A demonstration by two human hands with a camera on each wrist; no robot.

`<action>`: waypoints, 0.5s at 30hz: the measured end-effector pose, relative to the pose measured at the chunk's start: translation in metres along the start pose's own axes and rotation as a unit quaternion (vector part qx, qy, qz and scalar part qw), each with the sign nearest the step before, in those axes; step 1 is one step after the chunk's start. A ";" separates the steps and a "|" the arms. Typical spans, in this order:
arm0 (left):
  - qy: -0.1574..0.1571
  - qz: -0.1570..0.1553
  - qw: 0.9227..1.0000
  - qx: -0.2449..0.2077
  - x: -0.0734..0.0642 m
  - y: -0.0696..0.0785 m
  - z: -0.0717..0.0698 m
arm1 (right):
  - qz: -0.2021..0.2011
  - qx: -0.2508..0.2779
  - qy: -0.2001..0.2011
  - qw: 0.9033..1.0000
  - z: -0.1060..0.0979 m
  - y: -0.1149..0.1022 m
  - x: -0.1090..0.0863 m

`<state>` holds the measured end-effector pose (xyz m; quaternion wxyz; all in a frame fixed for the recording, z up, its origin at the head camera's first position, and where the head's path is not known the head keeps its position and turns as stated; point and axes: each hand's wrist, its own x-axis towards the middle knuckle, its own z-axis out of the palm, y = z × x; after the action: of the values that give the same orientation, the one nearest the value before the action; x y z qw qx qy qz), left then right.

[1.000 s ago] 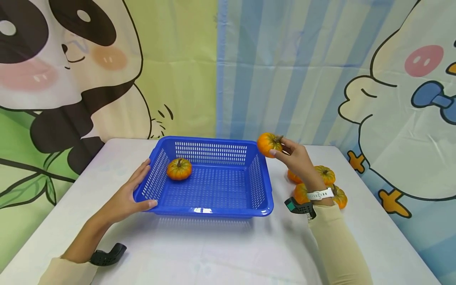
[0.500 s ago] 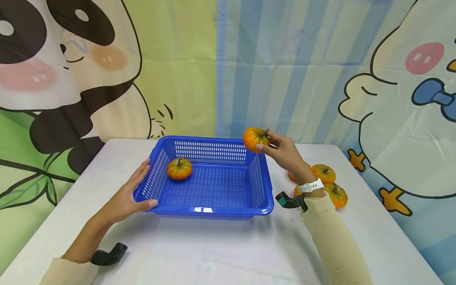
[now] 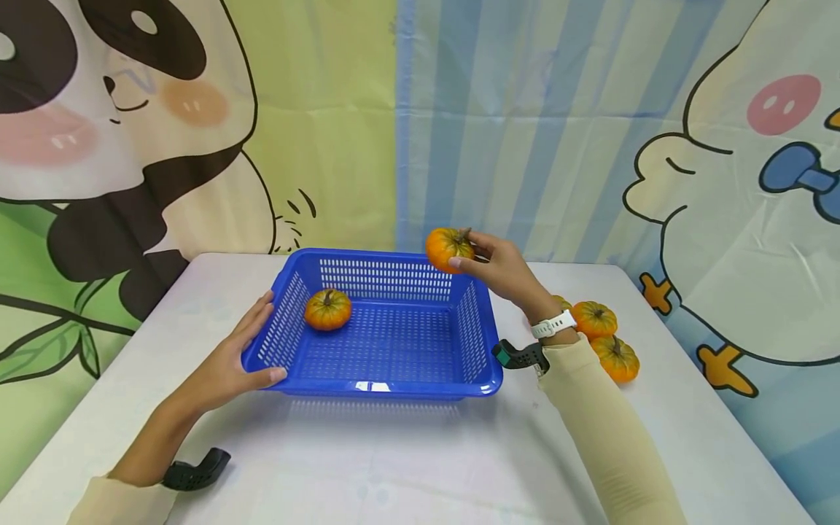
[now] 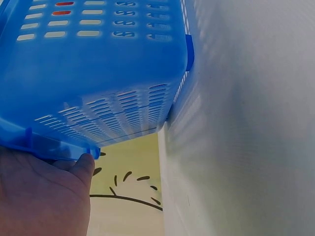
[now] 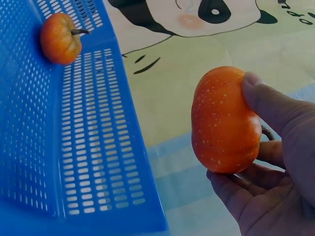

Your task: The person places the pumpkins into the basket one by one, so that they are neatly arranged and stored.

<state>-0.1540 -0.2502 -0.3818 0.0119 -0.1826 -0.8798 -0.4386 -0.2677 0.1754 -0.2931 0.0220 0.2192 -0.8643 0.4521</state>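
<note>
My right hand (image 3: 502, 270) pinches a small orange pumpkin (image 3: 449, 249) between thumb and fingers, above the back right rim of a blue plastic basket (image 3: 387, 390). From the right wrist view, the pumpkin's smooth speckled underside faces the camera, with the stem mostly hidden. My left hand (image 3: 226, 368) rests at the basket's left side, fingers straight along the rim and thumb extended over the front left corner. Inside the basket, toward the left, sits another orange pumpkin (image 3: 328, 310) with its stem up.
Several more pumpkins (image 3: 615, 357) lie in a group on the white table (image 3: 407, 467), right of the basket, partly hidden by my right forearm. A cartoon-printed curtain (image 3: 335, 124) hangs directly behind the table.
My right hand has carried its pumpkin leftward and slightly up, from beside the basket to over its back right rim. My left hand stays at the basket's left side.
</note>
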 end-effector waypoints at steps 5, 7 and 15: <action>0.000 0.005 1.000 -0.006 0.000 0.001 -0.001 | -0.027 0.014 -0.015 0.999 0.009 -0.003 0.010; -0.001 0.004 1.000 -0.007 0.000 0.001 -0.001 | -0.032 0.015 -0.019 0.999 0.013 -0.004 0.014; 0.000 0.003 1.000 -0.007 -0.001 0.001 -0.001 | -0.029 0.024 -0.033 0.999 0.026 -0.005 0.024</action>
<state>-0.1529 -0.2504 -0.3809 0.0119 -0.1858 -0.8760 -0.4449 -0.2829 0.1438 -0.2991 0.0015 0.2590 -0.8467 0.4647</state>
